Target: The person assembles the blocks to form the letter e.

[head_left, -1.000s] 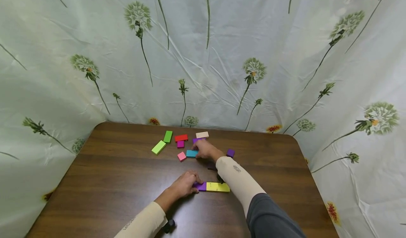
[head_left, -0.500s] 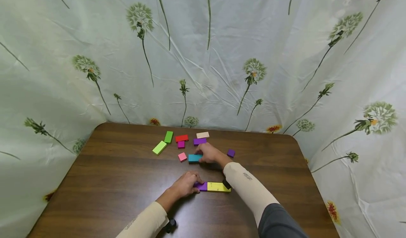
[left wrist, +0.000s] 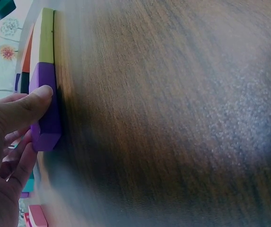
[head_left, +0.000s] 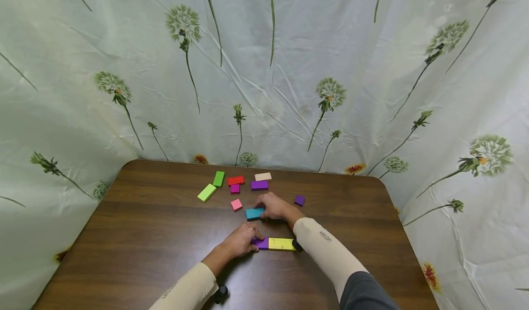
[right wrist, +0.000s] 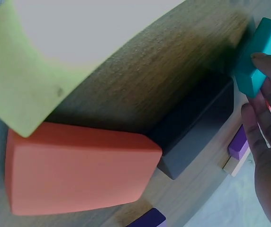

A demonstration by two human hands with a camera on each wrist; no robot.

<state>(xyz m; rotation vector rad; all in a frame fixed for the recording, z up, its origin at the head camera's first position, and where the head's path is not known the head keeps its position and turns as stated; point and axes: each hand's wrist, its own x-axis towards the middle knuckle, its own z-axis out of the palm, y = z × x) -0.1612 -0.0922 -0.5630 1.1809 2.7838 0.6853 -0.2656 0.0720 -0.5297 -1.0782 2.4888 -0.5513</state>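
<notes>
My left hand [head_left: 240,241] grips the left end of a purple block [left wrist: 49,120], thumb on the near side and fingers on the far side. A yellow block [head_left: 281,244] lies end to end with the purple one, its right end overlapped by the right wrist's camera. Farther back, my right hand [head_left: 274,207] pinches a teal-blue block [head_left: 254,214] by its right part. In the right wrist view the thumb lies on this block's near face. Between the yellow block and the right hand, an orange block [right wrist: 83,170] and a black block [right wrist: 194,120] meet at a corner, mostly hidden by the forearm in the head view.
Behind the hands lie loose blocks: light green [head_left: 206,193], green [head_left: 219,178], red [head_left: 236,180], magenta [head_left: 235,189], pink [head_left: 236,205], purple [head_left: 259,185] and cream [head_left: 262,177]. A small dark purple block [head_left: 299,200] sits right of them. A flowered curtain [head_left: 289,94] hangs beyond the table.
My right hand has drawn the teal-blue block nearer and slightly right, uncovering the purple block behind it. The left hand stays on its purple block.
</notes>
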